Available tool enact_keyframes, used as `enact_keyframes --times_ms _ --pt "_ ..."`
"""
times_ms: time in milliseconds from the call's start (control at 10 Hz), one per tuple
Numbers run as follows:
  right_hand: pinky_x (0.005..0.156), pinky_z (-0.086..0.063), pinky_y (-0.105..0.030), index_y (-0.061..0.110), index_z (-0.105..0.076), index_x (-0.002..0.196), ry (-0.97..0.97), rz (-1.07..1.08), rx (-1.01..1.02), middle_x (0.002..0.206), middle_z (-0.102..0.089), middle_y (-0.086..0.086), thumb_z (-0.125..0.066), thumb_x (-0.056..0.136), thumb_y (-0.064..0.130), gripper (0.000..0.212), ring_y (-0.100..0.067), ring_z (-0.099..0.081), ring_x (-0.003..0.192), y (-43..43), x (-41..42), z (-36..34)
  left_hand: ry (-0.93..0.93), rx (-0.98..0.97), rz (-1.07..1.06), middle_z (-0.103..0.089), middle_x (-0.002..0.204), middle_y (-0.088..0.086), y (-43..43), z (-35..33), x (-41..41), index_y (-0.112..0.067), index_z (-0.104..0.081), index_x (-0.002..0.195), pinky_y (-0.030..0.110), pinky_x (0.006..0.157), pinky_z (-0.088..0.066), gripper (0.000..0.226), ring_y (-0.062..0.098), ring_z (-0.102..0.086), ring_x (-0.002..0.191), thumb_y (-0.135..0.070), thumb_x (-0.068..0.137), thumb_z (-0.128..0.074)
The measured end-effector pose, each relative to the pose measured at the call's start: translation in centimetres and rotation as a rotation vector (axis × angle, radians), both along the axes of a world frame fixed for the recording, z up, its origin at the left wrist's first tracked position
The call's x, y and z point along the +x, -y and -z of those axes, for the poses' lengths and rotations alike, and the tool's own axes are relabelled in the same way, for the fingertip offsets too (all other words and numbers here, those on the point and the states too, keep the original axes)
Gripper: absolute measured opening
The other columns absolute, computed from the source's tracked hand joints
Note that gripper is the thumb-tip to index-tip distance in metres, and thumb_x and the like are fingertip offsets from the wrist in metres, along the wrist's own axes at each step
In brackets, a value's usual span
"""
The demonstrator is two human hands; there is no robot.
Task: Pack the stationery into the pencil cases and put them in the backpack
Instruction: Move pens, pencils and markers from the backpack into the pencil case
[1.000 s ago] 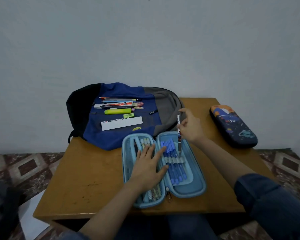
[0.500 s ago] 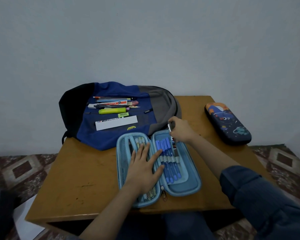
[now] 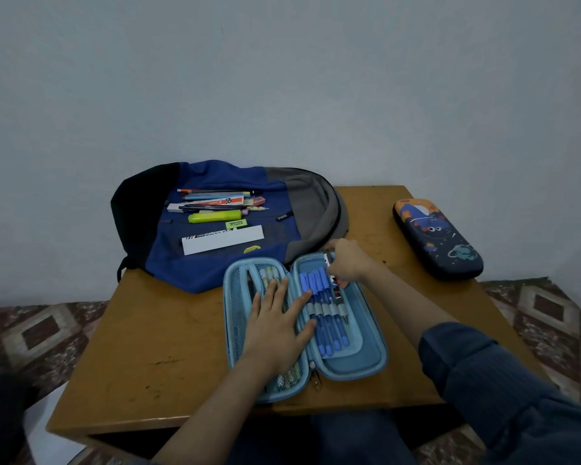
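A light blue pencil case (image 3: 356, 367) lies open at the table's front. Several blue pens (image 3: 319, 303) sit under elastic loops in its right half. My left hand (image 3: 277, 325) presses flat on the case's left half and middle flap, fingers spread. My right hand (image 3: 348, 263) grips a white pen (image 3: 334, 283) and holds it down into the right half beside the blue pens. A blue and grey backpack (image 3: 215, 270) lies flat behind the case, with loose pens, a yellow highlighter (image 3: 215, 216) and a white ruler (image 3: 222, 243) on top.
A second pencil case (image 3: 438, 239), dark blue with a space cartoon, lies zipped at the right edge of the wooden table (image 3: 155, 347). A plain wall rises right behind the table. Patterned floor tiles show on both sides.
My right hand has brought the white pen down from upright above the case into the right half, beside the blue pens. My left hand stays pressed on the case.
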State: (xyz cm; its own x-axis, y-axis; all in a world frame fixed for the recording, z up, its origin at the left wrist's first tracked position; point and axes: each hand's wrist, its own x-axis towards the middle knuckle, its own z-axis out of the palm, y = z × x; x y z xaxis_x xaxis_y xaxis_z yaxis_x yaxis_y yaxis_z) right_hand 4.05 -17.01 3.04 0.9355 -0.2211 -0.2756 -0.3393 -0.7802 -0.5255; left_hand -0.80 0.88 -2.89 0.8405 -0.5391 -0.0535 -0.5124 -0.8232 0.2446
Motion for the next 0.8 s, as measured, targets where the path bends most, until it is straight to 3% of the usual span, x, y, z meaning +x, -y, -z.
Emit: enact_keyframes --times_ms 100,200,300,400,600,700,800 --pt "0.067 -0.059 -0.037 -0.002 -0.039 0.136 -0.001 -0.010 -0.038 0.097 -0.067 -0.028 -0.050 0.089 -0.004 0.048 -0.033 -0.070 0.076 -0.2 -0.3 -0.2 0.003 0.009 -0.004 0.016 0.157 -0.001 0.1 0.0 0.0 -0.043 -0.001 0.146 0.039 0.117 0.011 0.055 0.017 0.021 0.142 -0.057 0.095 -0.017" --pt "0.053 -0.056 -0.031 -0.005 -0.045 0.130 -0.013 -0.016 -0.071 0.097 -0.067 -0.028 -0.049 0.087 -0.006 0.043 -0.033 -0.070 0.076 -0.5 -0.5 -0.2 0.006 0.019 -0.005 0.016 0.157 -0.001 0.1 0.0 0.0 -0.043 0.000 0.146 0.040 0.117 0.010 0.055 0.017 0.021 0.143 -0.057 0.095 -0.017" --pt "0.064 -0.057 -0.039 -0.007 -0.054 0.121 -0.044 -0.023 -0.126 0.098 -0.068 -0.026 -0.048 0.086 -0.006 0.035 -0.033 -0.070 0.077 -0.8 -0.8 -0.2 0.008 0.018 -0.007 0.016 0.157 -0.001 0.2 0.0 -0.1 -0.043 0.000 0.145 0.040 0.117 0.010 0.055 0.017 0.020 0.143 -0.056 0.095 -0.017" --pt "0.067 -0.057 -0.039 -0.007 -0.056 0.119 -0.059 -0.035 -0.137 0.097 -0.068 -0.027 -0.048 0.086 -0.005 0.034 -0.032 -0.069 0.074 -0.9 -1.2 -0.2 0.009 0.017 -0.006 0.016 0.157 -0.001 0.1 0.0 0.0 -0.043 0.000 0.146 0.040 0.117 0.010 0.055 0.017 0.020 0.143 -0.057 0.095 -0.017" --pt "0.038 -0.039 -0.018 -0.004 -0.060 0.119 -0.160 -0.068 -0.199 0.104 -0.068 -0.021 -0.062 0.084 0.004 0.036 -0.012 -0.045 0.045 -1.2 -2.7 -0.3 0.009 0.017 -0.004 0.015 0.157 0.000 0.1 -0.1 -0.1 -0.042 0.000 0.146 0.040 0.118 0.008 0.055 0.018 0.019 0.143 -0.056 0.095 -0.017" --pt "0.042 -0.046 -0.019 -0.003 -0.059 0.118 -0.119 -0.029 -0.159 0.109 -0.065 -0.019 -0.069 0.081 0.005 0.039 -0.013 -0.050 0.050 -0.9 -3.2 -0.2 0.005 0.011 -0.001 0.015 0.157 0.000 0.0 0.0 -0.1 -0.043 0.000 0.146 0.040 0.118 0.009 0.055 0.018 0.019 0.143 -0.056 0.095 -0.017" --pt "0.065 -0.055 -0.033 -0.006 -0.060 0.116 -0.059 -0.016 -0.137 0.106 -0.067 -0.021 -0.063 0.083 0.000 0.033 -0.019 -0.054 0.068 -0.9 -3.1 -0.1 0.003 -0.001 0.004 0.016 0.157 -0.001 0.0 0.0 -0.1 -0.042 -0.001 0.146 0.040 0.117 0.010 0.055 0.018 0.020 0.143 -0.057 0.095 -0.017"
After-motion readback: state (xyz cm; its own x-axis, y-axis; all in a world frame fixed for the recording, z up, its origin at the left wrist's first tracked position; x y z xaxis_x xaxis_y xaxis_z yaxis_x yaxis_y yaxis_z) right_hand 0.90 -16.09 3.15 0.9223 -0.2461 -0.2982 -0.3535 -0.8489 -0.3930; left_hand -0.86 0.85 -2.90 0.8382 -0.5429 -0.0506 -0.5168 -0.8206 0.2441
